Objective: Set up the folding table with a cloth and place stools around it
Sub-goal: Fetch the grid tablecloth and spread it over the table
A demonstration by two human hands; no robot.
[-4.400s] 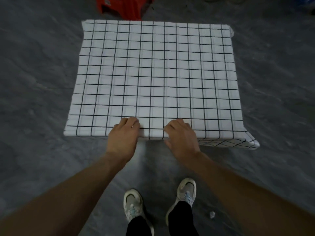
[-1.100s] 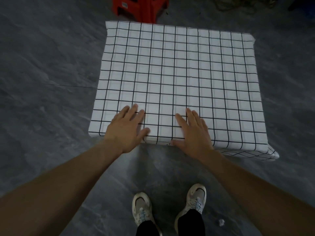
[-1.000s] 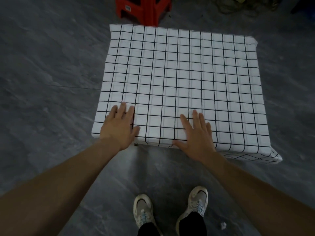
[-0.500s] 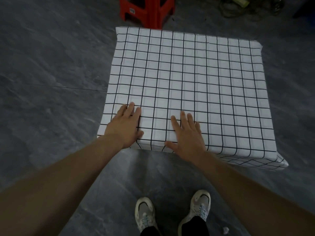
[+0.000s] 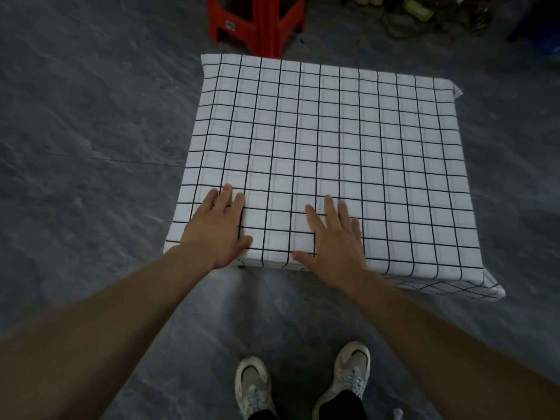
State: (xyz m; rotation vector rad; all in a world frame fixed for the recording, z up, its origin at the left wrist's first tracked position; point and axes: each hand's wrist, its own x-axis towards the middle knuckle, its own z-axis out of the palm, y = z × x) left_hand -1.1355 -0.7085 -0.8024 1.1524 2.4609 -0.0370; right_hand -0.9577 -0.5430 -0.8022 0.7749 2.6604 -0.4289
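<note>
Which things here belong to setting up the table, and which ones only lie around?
For the job: checked cloth, spread flat; red stools beyond it; left hand and right hand, pressing flat on the cloth.
Lying about: tangle of cables on the far floor; small white scrap on the near floor.

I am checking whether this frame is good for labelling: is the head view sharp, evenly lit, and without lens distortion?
Head view: the checked cloth is bright and sharp, no glare; the grey floor is dim; the grid lines bend slightly, a wide-angle effect; the right hand looks slightly soft; the red stool is cut by the top edge.
</note>
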